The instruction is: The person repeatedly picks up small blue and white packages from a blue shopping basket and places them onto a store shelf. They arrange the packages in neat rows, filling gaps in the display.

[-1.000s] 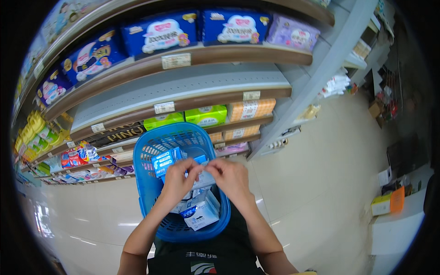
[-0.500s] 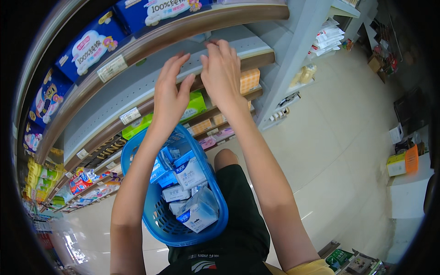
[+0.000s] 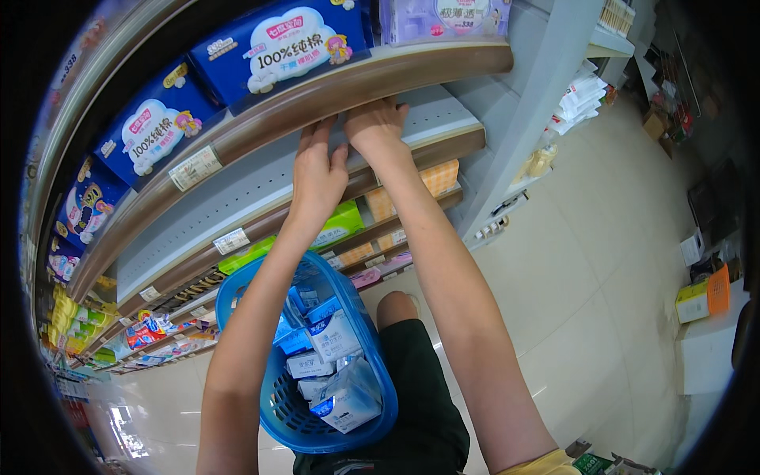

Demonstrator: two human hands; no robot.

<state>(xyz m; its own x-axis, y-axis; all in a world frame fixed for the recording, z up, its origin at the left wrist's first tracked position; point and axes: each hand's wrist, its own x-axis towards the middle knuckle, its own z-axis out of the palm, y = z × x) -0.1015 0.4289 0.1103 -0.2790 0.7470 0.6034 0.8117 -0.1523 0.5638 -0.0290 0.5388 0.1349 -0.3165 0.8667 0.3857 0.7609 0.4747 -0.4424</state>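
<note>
Both my hands reach over a grey perforated shelf (image 3: 190, 218), just below the brown edge strip (image 3: 348, 83) of the shelf above. My left hand (image 3: 318, 172) has its fingers stretched forward and its thumb apart, with nothing seen in it. Beside it on the right, my right hand (image 3: 376, 127) goes deeper in. Its fingertips are hidden behind the strip, so what they touch does not show. Under my forearms, a blue plastic basket (image 3: 382, 372) rests against my leg. In it lie several blue-and-white packs (image 3: 336, 336), some boxy, some in clear wrapping.
Dark blue packages (image 3: 285, 47) and a lilac package (image 3: 451, 20) line the upper shelf. Lower down are a green pack (image 3: 336, 226) and an orange checked pack (image 3: 427, 182). A grey upright panel (image 3: 530, 87) bounds the shelf's right end, with tiled floor (image 3: 570, 261) beyond.
Both hands have moved forward, deeper under the upper shelf, and the right fingertips have gone out of sight. The view has shifted so more of the upper shelf's packages show.
</note>
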